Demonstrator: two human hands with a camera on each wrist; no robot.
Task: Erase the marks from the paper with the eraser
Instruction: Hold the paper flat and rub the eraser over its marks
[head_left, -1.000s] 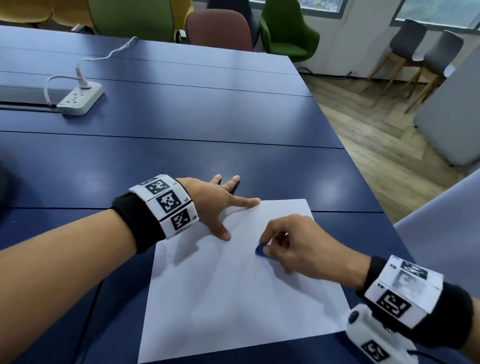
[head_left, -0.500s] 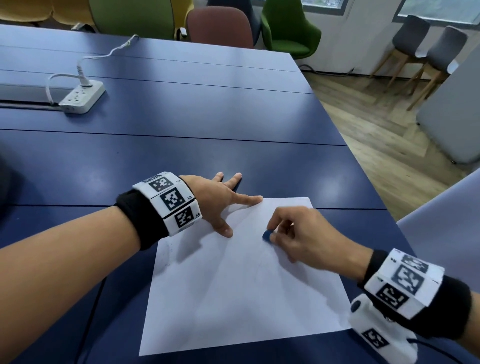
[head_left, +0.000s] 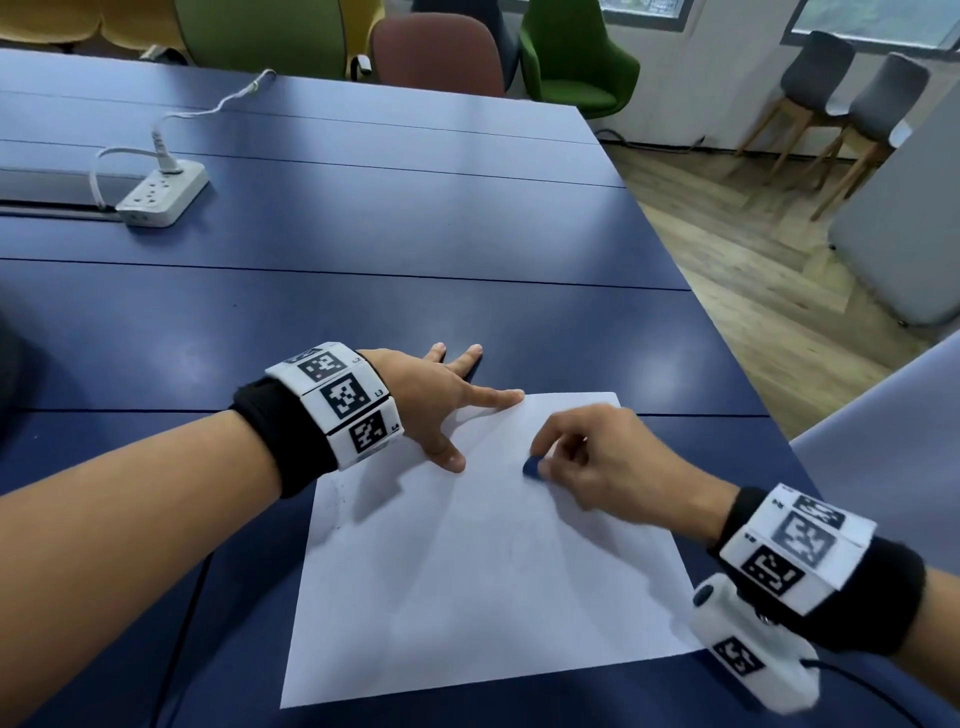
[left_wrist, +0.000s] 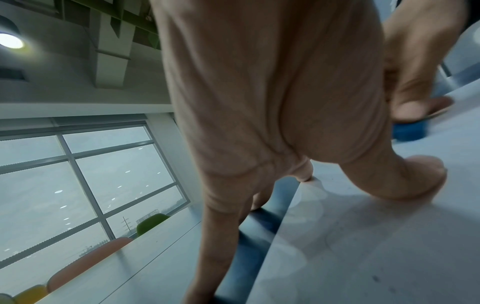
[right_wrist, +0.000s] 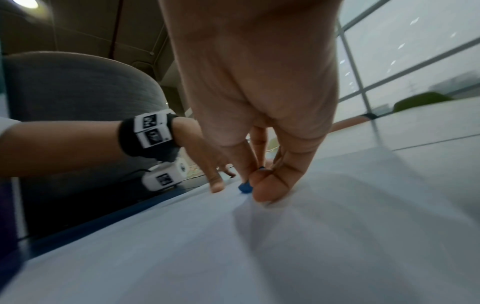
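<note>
A white sheet of paper (head_left: 483, 571) lies on the blue table (head_left: 363, 260) in front of me. My right hand (head_left: 587, 462) pinches a small blue eraser (head_left: 531, 467) and presses it onto the upper middle of the sheet. The eraser (right_wrist: 244, 187) shows under the fingertips in the right wrist view and, blurred, as the eraser (left_wrist: 410, 131) in the left wrist view. My left hand (head_left: 441, 400) lies spread flat, its thumb and index finger on the paper's far left corner, the other fingers on the table. Faint marks show near the sheet's left edge.
A white power strip (head_left: 161, 195) with its cable sits far left on the table. Chairs (head_left: 436, 52) stand along the far edge. The table's right edge (head_left: 727, 338) drops to a wooden floor. A grey surface (head_left: 883, 467) stands at the right.
My right hand slid the eraser away from me up the sheet, then came back slightly toward me. The left hand has stayed pressed on the corner.
</note>
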